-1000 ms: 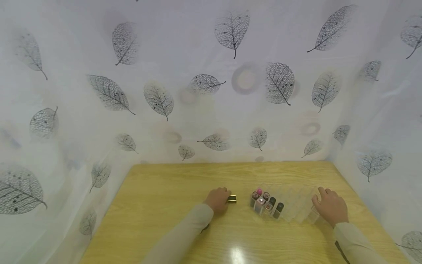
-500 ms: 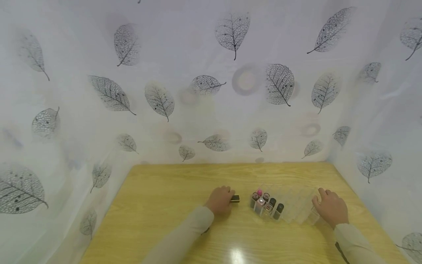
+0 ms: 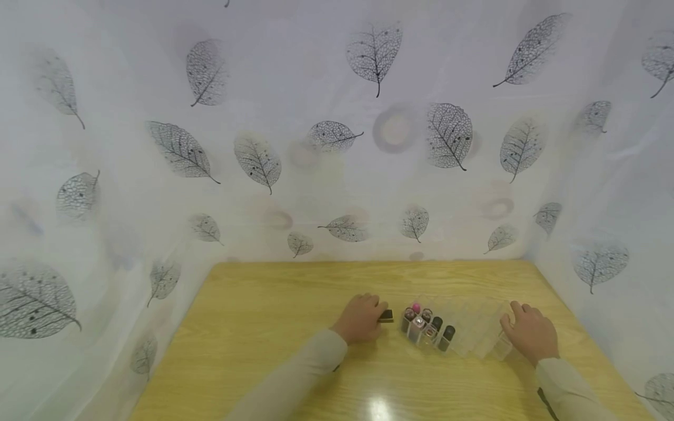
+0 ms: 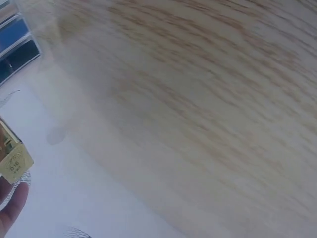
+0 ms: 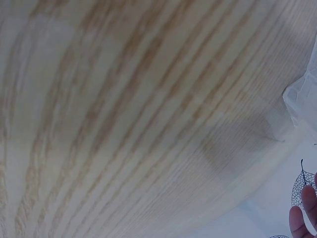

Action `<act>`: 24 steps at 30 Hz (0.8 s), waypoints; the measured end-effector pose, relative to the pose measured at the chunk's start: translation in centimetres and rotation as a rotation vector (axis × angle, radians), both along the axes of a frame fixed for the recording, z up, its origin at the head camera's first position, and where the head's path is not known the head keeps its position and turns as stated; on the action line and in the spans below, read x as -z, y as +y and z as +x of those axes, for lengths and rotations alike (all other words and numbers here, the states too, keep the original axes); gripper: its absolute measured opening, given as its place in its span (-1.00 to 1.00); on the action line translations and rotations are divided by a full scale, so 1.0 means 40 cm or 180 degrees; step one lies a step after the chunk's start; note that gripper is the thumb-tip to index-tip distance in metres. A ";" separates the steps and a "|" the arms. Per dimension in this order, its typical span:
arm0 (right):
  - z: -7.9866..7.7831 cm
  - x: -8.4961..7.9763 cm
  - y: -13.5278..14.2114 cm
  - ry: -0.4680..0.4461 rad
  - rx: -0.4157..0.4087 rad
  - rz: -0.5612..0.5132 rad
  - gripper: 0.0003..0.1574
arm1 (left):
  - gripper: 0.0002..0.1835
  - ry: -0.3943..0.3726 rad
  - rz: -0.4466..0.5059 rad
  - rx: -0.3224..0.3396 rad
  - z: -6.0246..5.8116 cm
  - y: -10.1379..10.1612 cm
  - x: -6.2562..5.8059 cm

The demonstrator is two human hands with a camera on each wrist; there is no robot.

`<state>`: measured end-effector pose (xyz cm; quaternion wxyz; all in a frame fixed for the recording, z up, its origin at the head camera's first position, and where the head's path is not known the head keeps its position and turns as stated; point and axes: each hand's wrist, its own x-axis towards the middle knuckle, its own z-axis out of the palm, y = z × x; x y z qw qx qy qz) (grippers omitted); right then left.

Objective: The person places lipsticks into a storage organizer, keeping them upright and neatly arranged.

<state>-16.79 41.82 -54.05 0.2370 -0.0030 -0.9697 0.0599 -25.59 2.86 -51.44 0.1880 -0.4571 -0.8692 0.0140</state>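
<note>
My left hand [image 3: 360,319] grips a slim square lipstick tube [image 3: 386,316] just above the table, left of a clear plastic organizer [image 3: 468,327]. In the left wrist view the lipstick [image 4: 16,163] shows a gold end with a small label, and fingers are partly visible at the edge. The organizer's left compartments hold several lipsticks [image 3: 418,321], some with black caps and one with a pink top. My right hand [image 3: 532,333] rests at the organizer's right end with its fingers loosely extended; the exact contact is hard to see.
The wood-grain table [image 3: 274,298] is bordered at the back and both sides by a pale curtain [image 3: 337,175] printed with dark leaves. Compartments towards the organizer's right end look see-through. A bright reflection lies on the table's front part.
My left hand has moved right with the lipstick, closer to the organizer, and the tube's visible face has turned from gold to black. My right hand stays at the organizer's right end.
</note>
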 end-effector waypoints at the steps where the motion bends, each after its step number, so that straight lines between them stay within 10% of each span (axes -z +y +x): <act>1: 0.001 0.001 0.000 0.0005 0.0007 0.0012 -0.58 | -0.65 0.0045 0.0003 0.0022 0.002 0.003 -0.003; 11: 0.004 -0.008 -0.002 -0.0100 0.0042 0.0011 -0.56 | -0.70 0.0392 0.0192 0.0153 0.019 0.045 -0.046; 24: -0.002 0.005 0.003 0.0082 -0.0023 0.0003 -0.58 | -0.67 0.0048 0.0833 0.0076 0.033 0.126 -0.095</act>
